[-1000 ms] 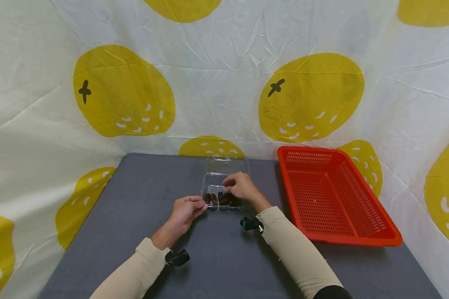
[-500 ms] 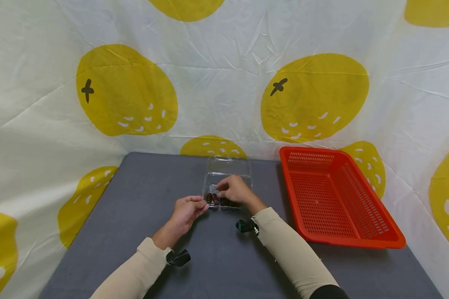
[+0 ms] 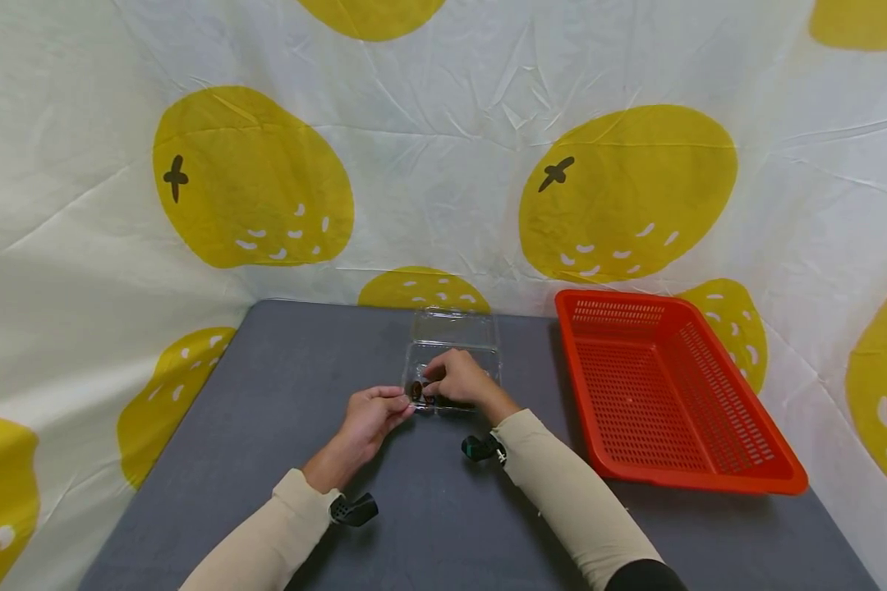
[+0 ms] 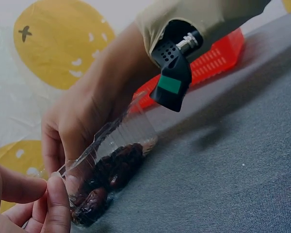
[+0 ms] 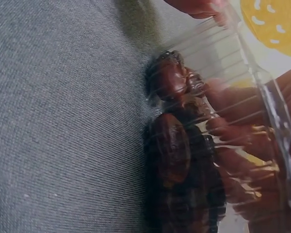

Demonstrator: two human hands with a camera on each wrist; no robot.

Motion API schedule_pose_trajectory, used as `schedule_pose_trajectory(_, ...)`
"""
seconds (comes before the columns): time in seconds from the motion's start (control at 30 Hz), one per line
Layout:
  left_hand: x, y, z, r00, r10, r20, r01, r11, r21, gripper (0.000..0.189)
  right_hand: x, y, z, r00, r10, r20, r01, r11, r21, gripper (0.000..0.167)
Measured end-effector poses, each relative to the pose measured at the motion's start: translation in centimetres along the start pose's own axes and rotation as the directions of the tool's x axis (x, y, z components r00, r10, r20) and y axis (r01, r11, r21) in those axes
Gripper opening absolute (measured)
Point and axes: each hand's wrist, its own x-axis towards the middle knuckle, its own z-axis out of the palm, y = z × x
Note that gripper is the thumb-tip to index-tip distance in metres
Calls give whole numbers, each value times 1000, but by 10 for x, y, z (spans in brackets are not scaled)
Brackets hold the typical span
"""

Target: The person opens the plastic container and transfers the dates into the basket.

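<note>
A clear plastic clamshell box stands on the grey table with its lid folded back. Several dark brown dates lie along its front side, glossy and wrinkled through the ribbed wall. My left hand pinches the box's front left corner between thumb and fingers. Reaching inside from the right, my right hand has thumb and fingertips closed around a date near the left end. In the left wrist view the box's wall stands in front of those fingertips. Most of the dates are hidden under the right hand in the head view.
A red perforated plastic basket sits at the right of the table. White cloth printed with yellow fruit hangs behind and at both sides. Black wrist cameras are strapped on both sleeves.
My right hand has moved left inside the box, from the right-hand dates to the left ones, and dipped lower there. The left hand keeps its pinch on the corner.
</note>
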Motion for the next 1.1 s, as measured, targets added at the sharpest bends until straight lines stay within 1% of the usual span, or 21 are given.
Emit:
schedule_pose_trajectory(0.1, 1, 0, 0, 1000, -2, -1, 2, 1000, -4, 33, 0, 0, 1, 1000, 0, -4, 0, 1000, -21, 26)
schedule_pose_trajectory(0.27, 1, -1, 1, 1000, -1, -5, 1, 1000, -12, 33, 2, 2, 4, 1000, -21, -17, 20, 997, -69, 16)
schedule_pose_trajectory(0.6, 3, -1, 1, 1000, 1, -11, -1, 1000, -12, 32, 5, 1, 6, 999, -28, -34, 24, 995, -100, 6)
schedule_pose_trajectory(0.77, 1, 0, 1, 1000, 3, -14, -3, 1000, -2, 31, 5, 0, 6, 1000, -29, -11, 28, 994, -109, 3)
schedule_pose_trajectory(0.87, 0, 0, 1, 1000, 7, -11, -7, 1000, -1, 31, 5, 0, 6, 1000, -19, 5, 20, 993, -114, 5)
schedule_pose_trajectory(1.1, 1, -2, 0, 1000, 2, -13, -2, 1000, 6, 30, 6, 1, 6, 1000, -26, 9, 27, 991, -128, 4)
